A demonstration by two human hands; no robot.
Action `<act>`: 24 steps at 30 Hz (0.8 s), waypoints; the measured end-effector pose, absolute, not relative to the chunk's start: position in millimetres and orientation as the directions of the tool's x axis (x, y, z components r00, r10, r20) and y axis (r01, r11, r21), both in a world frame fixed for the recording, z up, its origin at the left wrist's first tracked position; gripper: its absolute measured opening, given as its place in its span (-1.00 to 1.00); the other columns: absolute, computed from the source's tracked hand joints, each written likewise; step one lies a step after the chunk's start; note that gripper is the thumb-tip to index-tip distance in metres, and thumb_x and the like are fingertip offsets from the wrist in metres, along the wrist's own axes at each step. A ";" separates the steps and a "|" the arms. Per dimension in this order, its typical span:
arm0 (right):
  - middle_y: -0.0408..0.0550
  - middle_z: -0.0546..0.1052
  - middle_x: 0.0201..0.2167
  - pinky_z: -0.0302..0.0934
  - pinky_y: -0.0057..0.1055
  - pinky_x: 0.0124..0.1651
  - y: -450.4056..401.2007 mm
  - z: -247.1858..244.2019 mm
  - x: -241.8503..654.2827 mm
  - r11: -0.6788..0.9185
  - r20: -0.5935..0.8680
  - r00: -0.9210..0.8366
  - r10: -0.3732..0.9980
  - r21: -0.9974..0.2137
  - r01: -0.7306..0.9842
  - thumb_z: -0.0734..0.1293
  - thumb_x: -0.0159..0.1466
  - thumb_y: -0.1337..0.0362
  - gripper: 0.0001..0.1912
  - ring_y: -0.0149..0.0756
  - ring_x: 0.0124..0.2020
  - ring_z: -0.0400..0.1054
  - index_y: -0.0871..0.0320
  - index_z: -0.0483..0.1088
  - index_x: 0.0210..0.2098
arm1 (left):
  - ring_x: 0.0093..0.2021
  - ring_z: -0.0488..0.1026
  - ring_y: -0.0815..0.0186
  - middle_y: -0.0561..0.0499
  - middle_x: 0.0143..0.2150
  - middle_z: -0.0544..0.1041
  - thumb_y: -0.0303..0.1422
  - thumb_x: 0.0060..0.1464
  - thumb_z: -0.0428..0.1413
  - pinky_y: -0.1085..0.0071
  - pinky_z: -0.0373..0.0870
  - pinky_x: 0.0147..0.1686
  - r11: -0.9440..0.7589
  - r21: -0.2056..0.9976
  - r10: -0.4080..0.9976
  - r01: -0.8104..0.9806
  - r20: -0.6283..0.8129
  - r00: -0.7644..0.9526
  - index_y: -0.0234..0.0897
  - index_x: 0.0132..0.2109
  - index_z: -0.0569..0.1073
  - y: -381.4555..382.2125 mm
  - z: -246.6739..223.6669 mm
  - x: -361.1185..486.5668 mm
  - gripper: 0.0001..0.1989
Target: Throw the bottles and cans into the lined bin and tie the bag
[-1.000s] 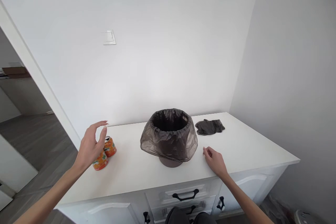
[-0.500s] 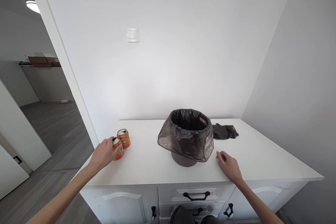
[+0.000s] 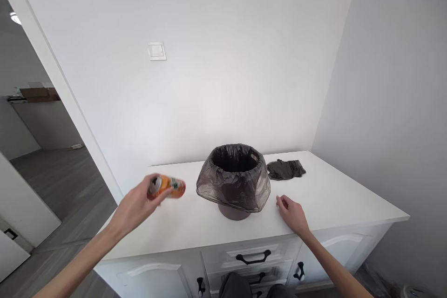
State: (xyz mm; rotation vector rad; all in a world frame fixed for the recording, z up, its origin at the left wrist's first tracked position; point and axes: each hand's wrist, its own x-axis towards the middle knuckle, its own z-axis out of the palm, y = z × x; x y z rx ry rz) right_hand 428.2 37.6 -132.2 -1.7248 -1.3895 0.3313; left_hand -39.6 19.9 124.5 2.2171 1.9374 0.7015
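Note:
My left hand is wrapped round an orange drink can, tipped on its side above the countertop with its opened top toward my palm. I cannot clearly make out a second can; my hand covers that spot. In the middle stands a round bin, lined with a dark see-through trash bag whose edge hangs over the outside. My right hand rests on the countertop right of the bin, its fingers loosely curled with nothing visible in them.
A folded dark plastic bag lies behind my right hand on the white countertop. Below are drawers with black handles. A wall with a light switch rises behind, and a doorway opens at left.
My left hand has lifted a can off the countertop and tipped it sideways, its base pointing right. My view has turned a little to the right. My right hand stays resting by the bin.

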 end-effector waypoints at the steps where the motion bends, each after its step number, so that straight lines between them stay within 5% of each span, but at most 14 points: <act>1: -0.09 0.50 -0.54 0.09 -0.37 -0.34 37.7 -131.5 428.8 0.012 0.304 0.340 0.890 -0.760 0.650 0.09 0.39 -0.17 -0.48 -0.23 -0.47 0.33 0.04 0.28 -0.48 | -0.38 0.58 0.12 -0.06 -0.15 0.63 0.19 0.13 0.07 0.31 0.41 -0.45 -0.190 0.428 0.944 0.884 0.328 0.044 -0.13 0.23 0.28 18.9 140.6 -20.7 -0.32; 6: -0.12 0.47 -0.55 0.08 -0.37 -0.34 40.4 -130.4 432.7 0.049 0.326 0.340 0.882 -0.782 0.622 0.08 0.41 -0.18 -0.47 -0.23 -0.48 0.31 0.04 0.27 -0.48 | -0.32 0.59 0.20 -0.07 0.05 0.60 0.16 0.09 0.16 0.31 0.51 -0.34 -0.397 0.471 0.845 0.788 0.523 0.113 -0.09 0.20 0.33 34.6 195.0 71.6 -0.34; 12: -0.12 0.48 -0.55 0.07 -0.37 -0.33 45.0 -126.9 435.1 0.076 0.334 0.345 0.877 -0.806 0.587 0.09 0.42 -0.15 -0.49 -0.23 -0.48 0.33 0.04 0.26 -0.48 | -0.14 0.61 0.05 -0.16 0.00 0.63 0.14 0.08 0.18 0.21 0.50 -0.16 -0.516 0.340 0.844 0.786 0.359 0.399 -0.22 0.20 0.35 84.2 178.4 158.9 -0.30; 16: -0.11 0.51 -0.54 0.08 -0.37 -0.34 47.0 -125.5 436.4 0.082 0.334 0.345 0.877 -0.811 0.579 0.09 0.42 -0.14 -0.49 -0.23 -0.47 0.36 0.04 0.27 -0.48 | -0.01 0.59 0.03 -0.19 0.17 0.56 0.19 0.17 0.07 0.20 0.48 -0.04 -0.574 0.365 0.819 0.733 0.227 0.528 -0.19 0.27 0.34 94.3 164.5 187.1 -0.28; 19: -0.11 0.51 -0.54 0.09 -0.38 -0.34 47.3 -124.2 436.8 0.082 0.332 0.343 0.879 -0.813 0.576 0.08 0.42 -0.15 -0.48 -0.23 -0.48 0.35 0.04 0.27 -0.48 | 0.13 0.52 0.05 -0.16 0.21 0.54 0.15 0.30 -0.10 0.17 0.40 0.12 -0.589 0.365 0.805 0.721 0.334 0.489 -0.19 0.23 0.40 98.8 167.3 170.9 -0.37; 24: -0.11 0.50 -0.54 0.09 -0.37 -0.34 45.5 -124.7 436.3 0.076 0.322 0.336 0.885 -0.812 0.579 0.08 0.42 -0.16 -0.48 -0.23 -0.48 0.34 0.04 0.27 -0.47 | 0.25 0.37 -0.06 -0.19 0.22 0.51 0.05 0.31 -0.13 0.02 0.24 0.27 -0.406 0.186 0.806 0.895 0.533 0.255 -0.24 0.15 0.46 133.2 154.9 60.6 -0.44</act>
